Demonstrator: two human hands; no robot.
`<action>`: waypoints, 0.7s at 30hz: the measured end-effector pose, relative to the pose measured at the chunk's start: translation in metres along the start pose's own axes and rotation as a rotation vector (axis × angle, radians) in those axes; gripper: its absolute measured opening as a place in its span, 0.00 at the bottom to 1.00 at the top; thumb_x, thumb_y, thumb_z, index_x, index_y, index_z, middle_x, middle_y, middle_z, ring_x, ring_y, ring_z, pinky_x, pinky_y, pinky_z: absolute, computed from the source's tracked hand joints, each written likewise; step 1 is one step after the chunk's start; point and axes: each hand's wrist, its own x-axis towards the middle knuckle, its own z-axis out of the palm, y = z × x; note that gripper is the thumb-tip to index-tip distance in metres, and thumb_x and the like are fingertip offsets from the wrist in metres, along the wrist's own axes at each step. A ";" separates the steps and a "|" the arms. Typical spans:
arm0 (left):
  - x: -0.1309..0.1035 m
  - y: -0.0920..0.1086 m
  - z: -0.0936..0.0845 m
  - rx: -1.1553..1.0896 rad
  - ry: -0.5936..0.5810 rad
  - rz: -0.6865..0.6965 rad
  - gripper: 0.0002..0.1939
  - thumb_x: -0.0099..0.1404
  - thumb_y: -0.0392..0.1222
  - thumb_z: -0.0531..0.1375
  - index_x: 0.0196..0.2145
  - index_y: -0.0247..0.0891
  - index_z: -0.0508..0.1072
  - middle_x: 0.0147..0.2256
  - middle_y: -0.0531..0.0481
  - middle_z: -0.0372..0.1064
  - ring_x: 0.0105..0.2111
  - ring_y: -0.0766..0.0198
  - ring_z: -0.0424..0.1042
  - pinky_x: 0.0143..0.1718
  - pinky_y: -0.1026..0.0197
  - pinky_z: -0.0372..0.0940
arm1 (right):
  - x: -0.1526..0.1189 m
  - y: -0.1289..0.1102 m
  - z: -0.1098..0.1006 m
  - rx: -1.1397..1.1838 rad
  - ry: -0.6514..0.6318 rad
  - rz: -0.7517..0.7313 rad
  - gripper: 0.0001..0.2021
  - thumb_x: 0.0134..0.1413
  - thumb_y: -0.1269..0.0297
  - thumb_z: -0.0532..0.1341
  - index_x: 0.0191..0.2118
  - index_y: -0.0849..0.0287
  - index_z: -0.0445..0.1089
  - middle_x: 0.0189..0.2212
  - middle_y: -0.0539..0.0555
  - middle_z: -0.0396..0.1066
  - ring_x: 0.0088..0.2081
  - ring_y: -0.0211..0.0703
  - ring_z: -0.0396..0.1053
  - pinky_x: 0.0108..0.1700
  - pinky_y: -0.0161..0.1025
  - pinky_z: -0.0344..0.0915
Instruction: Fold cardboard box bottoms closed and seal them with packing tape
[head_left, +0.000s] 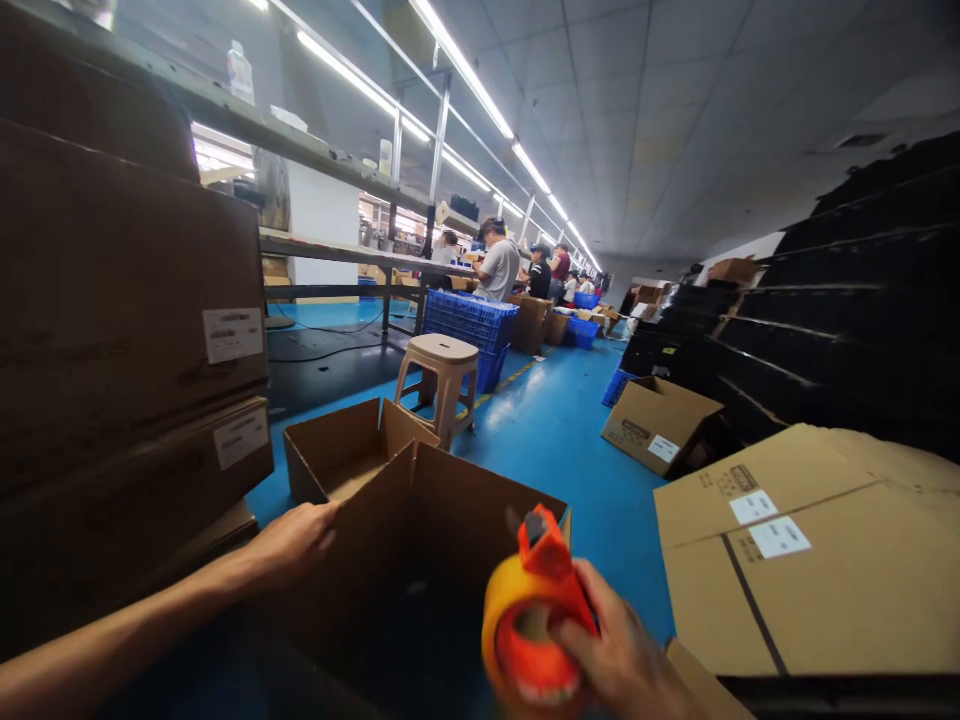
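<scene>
Blue floor, stacked cartons

Blue floor, ceiling strip lights, beige stool, workbench

I see an orange tape gun with a yellow-orange roll, just in front of the plain brown open box. Right of that box, flat tan cartons carry white labels and a black stripe. Beyond it, a beige stool stands on the bright blue floor. Behind the stool, blue crates. Left of the box, dark brown cartons, white labels. Far right, black stacks.
</scene>
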 end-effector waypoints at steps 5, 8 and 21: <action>0.001 -0.011 0.002 -0.032 -0.012 -0.016 0.29 0.66 0.40 0.48 0.64 0.39 0.64 0.55 0.40 0.77 0.56 0.48 0.75 0.58 0.49 0.68 | 0.033 0.049 0.009 -0.251 0.222 -0.155 0.14 0.48 0.61 0.61 0.43 0.52 0.75 0.37 0.55 0.80 0.37 0.52 0.77 0.40 0.49 0.75; 0.000 -0.011 0.006 -0.246 -0.027 0.115 0.39 0.64 0.37 0.48 0.72 0.39 0.49 0.69 0.42 0.61 0.70 0.51 0.59 0.70 0.46 0.56 | 0.027 0.077 0.033 -0.351 0.335 -0.212 0.21 0.46 0.60 0.63 0.49 0.52 0.72 0.44 0.58 0.80 0.45 0.60 0.78 0.50 0.61 0.74; 0.016 0.073 0.022 -0.065 -0.609 0.302 0.62 0.63 0.75 0.52 0.74 0.30 0.28 0.75 0.30 0.20 0.75 0.42 0.28 0.74 0.40 0.40 | 0.030 0.082 0.136 0.090 0.260 -0.118 0.24 0.55 0.55 0.62 0.58 0.51 0.68 0.49 0.57 0.80 0.48 0.56 0.78 0.48 0.51 0.78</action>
